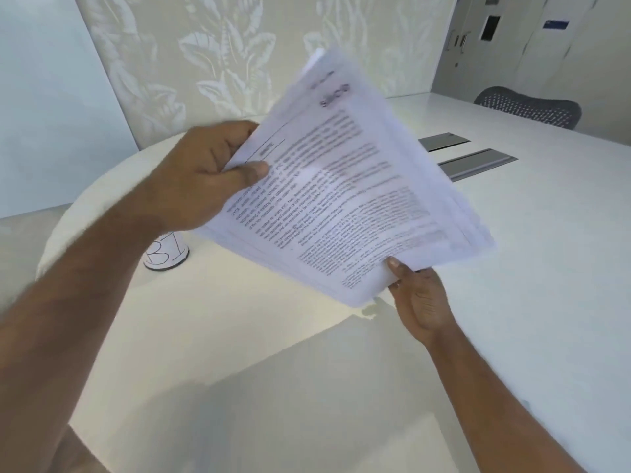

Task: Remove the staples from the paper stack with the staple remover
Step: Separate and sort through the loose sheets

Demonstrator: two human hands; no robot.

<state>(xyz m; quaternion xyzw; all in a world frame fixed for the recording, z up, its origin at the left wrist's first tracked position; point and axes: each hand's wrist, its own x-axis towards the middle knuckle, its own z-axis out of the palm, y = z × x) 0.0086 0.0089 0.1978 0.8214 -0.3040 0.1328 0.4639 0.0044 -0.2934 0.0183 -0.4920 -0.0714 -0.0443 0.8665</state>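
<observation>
A thick stack of printed white paper point(345, 186) is held up in the air above the table, tilted and slightly blurred. My left hand point(201, 175) grips its left edge, thumb on the top sheet. My right hand point(418, 302) holds the stack's near bottom corner from below, thumb on the page. No staple shows on the blurred sheets. No staple remover is clearly in view; a small pale shape point(370, 310) peeks out on the table under the stack, too hidden to name.
The white table point(273, 370) curves round at the left. A white round label marked "31" point(166, 256) sits on it below my left wrist. Two grey cable hatches point(478, 162) lie at the right, a mesh chair back point(532, 105) beyond them.
</observation>
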